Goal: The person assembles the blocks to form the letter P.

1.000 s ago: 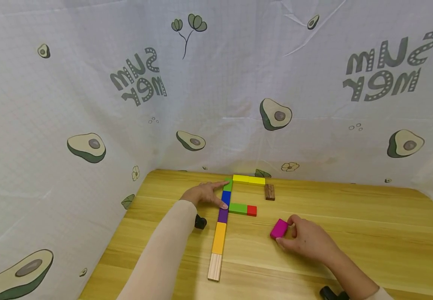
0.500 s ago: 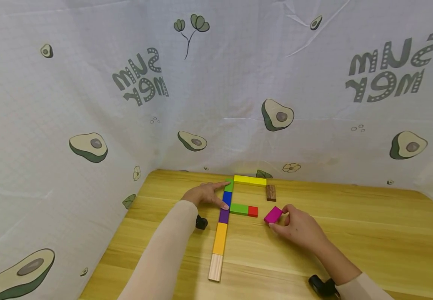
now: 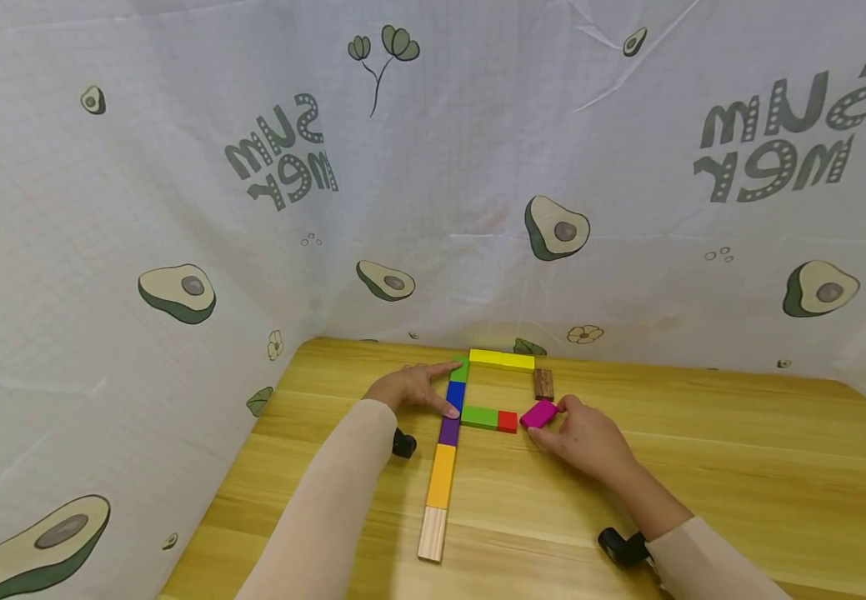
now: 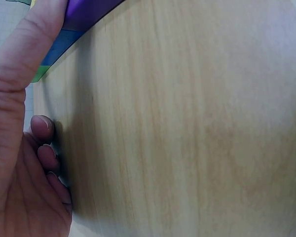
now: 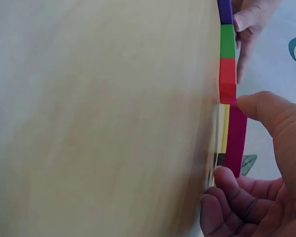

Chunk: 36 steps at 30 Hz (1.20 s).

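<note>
My right hand (image 3: pixel 590 440) pinches a magenta toy block (image 3: pixel 538 414) between thumb and fingers, just right of a red block (image 3: pixel 507 422) and below a dark brown block (image 3: pixel 544 385). In the right wrist view the magenta block (image 5: pixel 237 138) looks tilted beyond the red one. A column runs from a green block (image 3: pixel 460 369) through blue (image 3: pixel 456 392), purple (image 3: pixel 449 430) and orange (image 3: pixel 442 477) to pale wood (image 3: pixel 433 534). My left hand (image 3: pixel 412 388) rests on this column, forefinger stretched to the green, thumb near the blue-purple joint. A second green block (image 3: pixel 480 417) joins purple and red.
Two yellow blocks (image 3: pixel 503 360) lie end to end along the table's back edge. Behind the wooden table (image 3: pixel 703 483) hangs a white printed cloth (image 3: pixel 448 167). Black wrist devices sit by the left wrist (image 3: pixel 403 443) and right wrist (image 3: pixel 622 547).
My right hand has carried the magenta block leftward and away from me, up beside the red and brown blocks. The left hand has stayed in place on the column.
</note>
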Motion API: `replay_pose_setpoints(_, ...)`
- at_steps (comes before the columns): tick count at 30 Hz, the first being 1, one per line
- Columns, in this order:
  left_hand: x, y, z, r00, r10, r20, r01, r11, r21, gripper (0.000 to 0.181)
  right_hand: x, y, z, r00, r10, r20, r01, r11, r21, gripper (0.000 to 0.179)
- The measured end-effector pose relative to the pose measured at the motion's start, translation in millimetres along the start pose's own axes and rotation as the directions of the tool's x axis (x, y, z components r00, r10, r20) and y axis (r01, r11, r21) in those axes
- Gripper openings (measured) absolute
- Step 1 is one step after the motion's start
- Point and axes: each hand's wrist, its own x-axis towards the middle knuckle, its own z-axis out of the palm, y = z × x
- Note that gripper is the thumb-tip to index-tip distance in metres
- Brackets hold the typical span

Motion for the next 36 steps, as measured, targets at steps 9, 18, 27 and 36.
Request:
replay_pose_setpoints(9, 1.8, 0.4, -1.1, 1.000, 0.013, 0.003, -0.013, 1.000, -0.003, 0.101, 4.0, -6.6, 1.9, 0.999, 0.048, 0.000, -0.048, 0.999, -0.023, 0.064)
replay_pose_setpoints(18, 3.5, -1.0, -1.3, 0.999, 0.035, 0.011, -0.035, 0.999, -0.007, 0.101, 7.5, -8.1, 0.2, 0.996, 0.082, 0.027, -0.080, 0.996, -0.043, 0.067)
replay_pose_setpoints(27, -0.3, 0.7, -1.9, 0.999, 0.032, 0.012, -0.032, 0.999, 0.014, 0.100, 9.4, -7.7, 1.0, 0.996, 0.081, 0.035, -0.080, 0.995, -0.054, 0.069)
replay_pose_setpoints(36, -3.8, 1.4, -2.4, 0.999, 0.034, 0.020, -0.034, 0.999, 0.004, 0.100, 9.1, -8.0, 1.5, 0.995, 0.096, 0.039, -0.094, 0.994, -0.048, 0.076)
